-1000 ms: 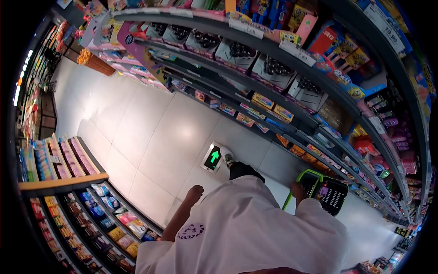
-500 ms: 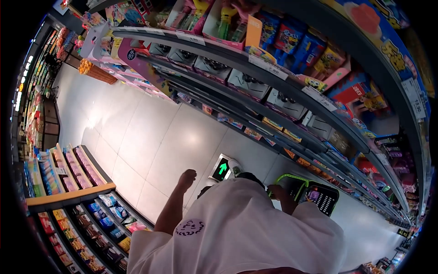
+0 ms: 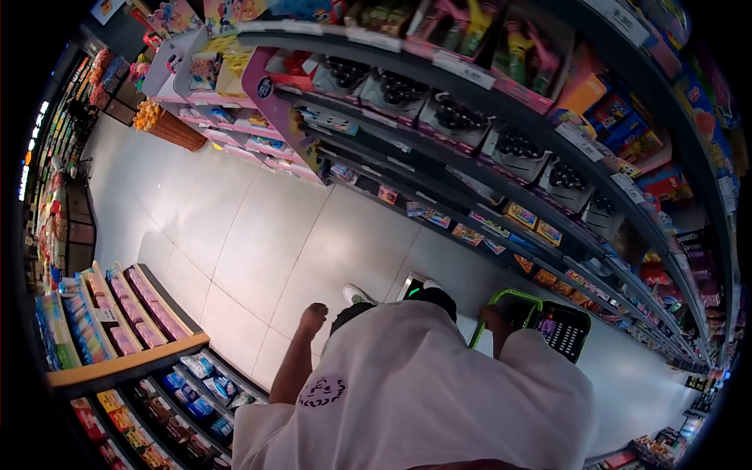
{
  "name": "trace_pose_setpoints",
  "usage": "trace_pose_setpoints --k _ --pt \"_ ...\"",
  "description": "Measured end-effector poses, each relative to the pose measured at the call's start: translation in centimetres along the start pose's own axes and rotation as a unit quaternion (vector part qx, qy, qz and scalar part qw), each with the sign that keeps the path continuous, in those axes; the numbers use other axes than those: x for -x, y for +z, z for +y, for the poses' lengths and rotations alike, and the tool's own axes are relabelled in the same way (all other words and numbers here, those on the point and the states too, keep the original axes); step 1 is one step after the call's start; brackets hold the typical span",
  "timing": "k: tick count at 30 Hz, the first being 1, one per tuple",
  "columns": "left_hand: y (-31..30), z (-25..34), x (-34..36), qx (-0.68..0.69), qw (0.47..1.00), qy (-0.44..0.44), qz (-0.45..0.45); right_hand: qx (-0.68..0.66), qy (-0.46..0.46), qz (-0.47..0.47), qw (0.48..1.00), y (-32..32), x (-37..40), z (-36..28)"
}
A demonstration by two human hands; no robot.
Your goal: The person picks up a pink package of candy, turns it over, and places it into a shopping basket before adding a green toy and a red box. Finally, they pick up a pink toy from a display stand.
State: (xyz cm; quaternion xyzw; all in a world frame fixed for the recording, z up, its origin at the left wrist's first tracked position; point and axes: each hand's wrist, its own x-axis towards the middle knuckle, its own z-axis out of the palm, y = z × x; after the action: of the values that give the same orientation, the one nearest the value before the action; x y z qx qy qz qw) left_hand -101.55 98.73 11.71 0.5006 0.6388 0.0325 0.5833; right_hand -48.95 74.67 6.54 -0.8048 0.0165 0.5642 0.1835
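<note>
My left hand (image 3: 314, 316) hangs over the tiled floor on the left, fingers curled together; no held object shows. On the right, my right hand (image 3: 493, 316) is wrapped round the green handle of a black shopping basket (image 3: 565, 329). A purple item lies inside the basket. Below me a white shoe (image 3: 358, 294) shows on the floor, and beside it is a floor sign (image 3: 413, 287) with a green mark, partly covered by my leg.
Long shelves (image 3: 439, 66) of packaged sweets and toys curve along the right. At lower left stands a snack shelf (image 3: 125, 364) with a wooden edge. Further off are an orange cone-shaped display (image 3: 174, 129) and more racks on the far left.
The view has moved forward along the aisle. The floor arrow is now mostly hidden by my body, and a white shoe has come forward. My right hand stays on the basket handle.
</note>
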Motion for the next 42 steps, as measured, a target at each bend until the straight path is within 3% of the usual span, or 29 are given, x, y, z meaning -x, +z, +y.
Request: trace_pose_setpoints --k 1,2,3,5,6,8,11,12,14,15,16,20,23,24,25,26,27,28,31,33,35,37,42 --pt "-2.0 0.6 1.2 0.059 0.997 -0.049 0.034 0.177 -0.088 -0.011 0.980 0.7 0.1 0.1" --pt "-3.9 -0.5 1.8 0.086 0.994 -0.046 0.046 0.343 -0.174 -0.022 0.923 1.3 -0.4 0.5" --pt "-6.1 -1.2 1.9 0.112 0.991 -0.038 0.058 0.338 -0.174 -0.016 0.925 2.2 -0.8 0.8" --pt "-9.9 -2.0 2.7 0.103 0.990 -0.073 0.057 0.032 -0.155 0.037 0.987 4.3 -4.1 3.4" --pt "-11.5 -2.9 3.3 0.096 0.986 -0.118 0.061 0.200 -0.203 0.023 0.958 5.8 -8.1 4.9" --pt "-14.6 -7.8 2.6 0.072 0.987 -0.135 0.043 0.515 -0.313 0.054 0.796 9.0 -15.4 7.3" --pt "-17.3 -15.9 -0.5 0.089 0.982 -0.166 0.012 0.409 -0.307 -0.052 0.858 10.6 3.4 -3.7" --pt "-18.0 -16.9 -1.4 0.125 0.974 -0.187 -0.006 0.410 -0.306 -0.048 0.858 12.3 5.3 -6.1" --pt "-16.9 -12.9 0.4 0.193 0.958 -0.207 0.042 0.165 -0.123 -0.070 0.976 15.2 7.5 -9.3" --pt "-16.7 -11.9 0.6 0.198 0.956 -0.210 0.050 0.036 -0.024 -0.079 0.996 16.7 7.9 -10.4" --pt "-16.6 -12.2 0.0 0.230 0.951 -0.204 0.026 -0.029 -0.018 -0.057 0.998 18.0 7.8 -11.0" --pt "-16.5 -8.2 -1.1 0.253 0.947 -0.197 0.031 -0.023 0.019 -0.104 0.994 22.8 5.5 -16.0" --pt "-18.9 -6.7 -3.1 0.215 0.963 -0.156 0.051 -0.094 0.045 -0.136 0.985 26.6 4.6 -20.5" --pt "-20.1 -6.6 -3.9 0.217 0.964 -0.143 0.056 0.061 -0.145 -0.220 0.963 27.0 1.4 -20.5" --pt "-21.5 -6.5 -4.6 0.219 0.965 -0.131 0.062 0.207 -0.325 -0.292 0.875 28.2 1.2 -22.2" --pt "-23.0 -6.2 -5.1 0.225 0.960 -0.146 0.079 0.214 -0.325 -0.302 0.870 29.7 0.8 -24.3" --pt "-24.9 -5.9 -5.6 0.231 0.957 -0.152 0.089 -0.009 -0.113 -0.247 0.962 31.0 0.4 -26.6" --pt "-26.8 -5.9 -5.7 0.216 0.958 -0.168 0.084 -0.225 0.117 -0.158 0.954 32.2 1.1 -28.5" --pt "-32.9 -5.0 -6.4 0.134 0.969 -0.186 0.093 -0.281 0.095 -0.127 0.946 35.0 1.7 -32.5" --pt "-36.9 -5.3 -8.4 0.108 0.975 -0.141 0.135 -0.234 0.099 -0.108 0.961 36.9 1.0 -35.6" --pt "-40.3 -1.1 -9.1 0.219 0.945 -0.139 0.201 -0.188 0.109 -0.084 0.973 38.1 0.0 -37.5" --pt "-42.8 0.3 -10.1 0.316 0.918 -0.116 0.211 -0.115 0.063 -0.164 0.978 38.2 -0.9 -38.6" --pt "-44.6 3.3 -12.5 0.313 0.918 -0.134 0.202 -0.116 0.085 -0.119 0.982 42.4 1.1 -43.7"
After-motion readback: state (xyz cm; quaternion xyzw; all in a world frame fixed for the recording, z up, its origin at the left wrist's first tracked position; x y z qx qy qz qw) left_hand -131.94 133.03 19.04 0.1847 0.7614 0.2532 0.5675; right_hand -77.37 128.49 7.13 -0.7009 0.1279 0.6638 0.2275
